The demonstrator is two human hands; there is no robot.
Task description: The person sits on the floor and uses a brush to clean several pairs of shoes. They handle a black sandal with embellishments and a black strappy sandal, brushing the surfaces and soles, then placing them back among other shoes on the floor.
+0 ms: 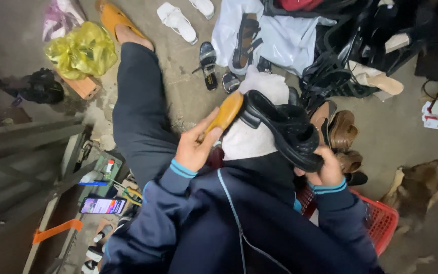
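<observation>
The left hand (194, 147) is closed round the handle end of a wooden-backed shoe brush with an amber-brown body (225, 112), thumb on top and fingers wrapped beneath; the brush's far end meets the strap of a chunky black platform sandal with a thick moulded sole (286, 131). The right hand (325, 172) grips that sandal from below at its heel end, fingers curled under the sole, only partly visible. The sandal is held in the air above the lap, tilted, in front of a white cloth bundle (254, 127) resting on the knees. Judged from the contact, brushing of the upper is in hand — it would go best with the sandal kept firmly braced, short strokes running along the strap, and the shoe turned so the bristles reach the recess beside the sole. Bristles cannot be made out. Around: a red plastic basket (384, 220) beside the right arm, a heap of dark and tan footwear (340, 76) beyond, a lit phone (102, 205) on the floor at left, and a yellow plastic bag (81, 49) farther off.
</observation>
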